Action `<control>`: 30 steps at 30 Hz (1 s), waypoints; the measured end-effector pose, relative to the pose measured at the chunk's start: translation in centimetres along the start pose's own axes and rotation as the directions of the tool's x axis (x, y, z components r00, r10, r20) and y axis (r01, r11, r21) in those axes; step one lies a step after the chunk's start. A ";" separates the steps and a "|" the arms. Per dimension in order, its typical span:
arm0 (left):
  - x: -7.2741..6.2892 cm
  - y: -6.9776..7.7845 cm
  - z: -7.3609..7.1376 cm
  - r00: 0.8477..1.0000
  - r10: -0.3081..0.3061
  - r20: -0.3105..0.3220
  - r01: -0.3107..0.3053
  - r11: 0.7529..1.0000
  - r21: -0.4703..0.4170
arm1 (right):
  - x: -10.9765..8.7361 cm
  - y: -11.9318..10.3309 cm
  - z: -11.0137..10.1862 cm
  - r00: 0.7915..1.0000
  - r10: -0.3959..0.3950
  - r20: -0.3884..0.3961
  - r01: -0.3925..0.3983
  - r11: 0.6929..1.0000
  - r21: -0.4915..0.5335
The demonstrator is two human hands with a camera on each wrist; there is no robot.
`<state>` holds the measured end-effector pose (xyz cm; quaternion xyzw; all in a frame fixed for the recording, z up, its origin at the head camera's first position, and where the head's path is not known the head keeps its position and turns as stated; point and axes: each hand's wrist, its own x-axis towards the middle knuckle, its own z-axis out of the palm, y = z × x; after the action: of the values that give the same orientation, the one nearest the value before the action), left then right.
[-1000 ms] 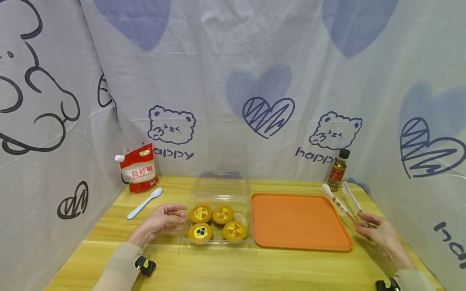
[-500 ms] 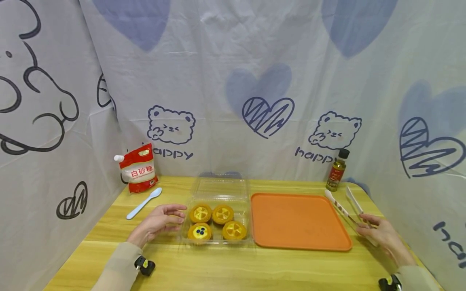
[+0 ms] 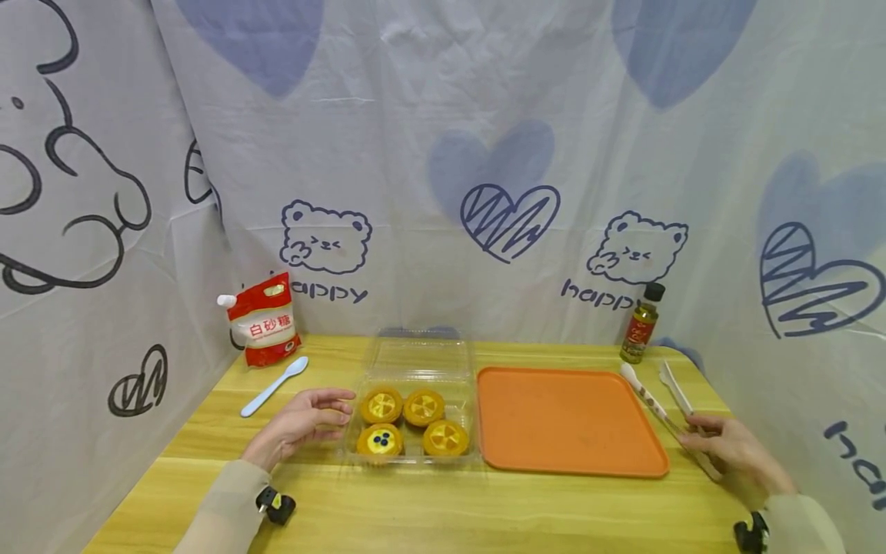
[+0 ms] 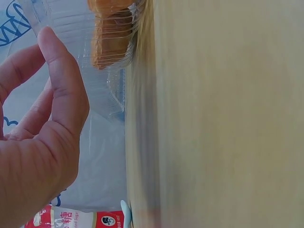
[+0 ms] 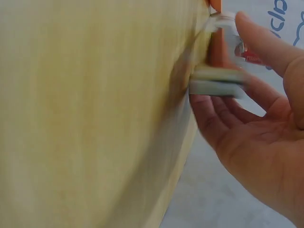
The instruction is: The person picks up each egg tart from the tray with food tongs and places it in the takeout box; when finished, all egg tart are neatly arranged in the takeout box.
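Note:
My left hand (image 3: 311,419) reaches to the left edge of a clear plastic clamshell box (image 3: 415,454), fingertips right at its rim and fingers relaxed. Several tarts lie in the box, one of them a blueberry-topped tart (image 3: 380,441); its lid leans back, raised. In the left wrist view the thumb (image 4: 64,80) overlaps the box wall. On the right, my right hand (image 3: 734,446) holds a pair of pale tongs (image 3: 674,385), thumb and fingers about its arms, the tips spread and pointing away. The tongs' rear end (image 5: 216,85) is blurred against the fingers, close over the table.
An orange tray (image 3: 567,419) lies between box and tongs. Behind the tongs stands an oil bottle (image 3: 640,331) with a black cap. At the back left are a red and white sugar bag (image 3: 270,323) and a pale blue spoon (image 3: 273,387). Printed cloth (image 3: 415,154) encloses the table.
My right hand has drifted right and slightly nearer, and the tongs have shifted the same way, their tips pulling back a little. The left hand, box and tarts have not moved.

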<state>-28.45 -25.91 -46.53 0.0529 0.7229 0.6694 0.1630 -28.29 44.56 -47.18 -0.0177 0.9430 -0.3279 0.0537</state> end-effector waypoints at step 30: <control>-0.1 0.1 0.0 1.000 0.012 0.019 -0.011 1.000 -0.012 | 0.7 1.2 -0.3 0.993 0.076 0.092 -0.079 0.997 0.021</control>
<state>-28.35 -25.98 -46.40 0.0624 0.7169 0.6742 0.1663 -28.98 45.64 -47.74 0.0047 0.9354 -0.3361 0.1094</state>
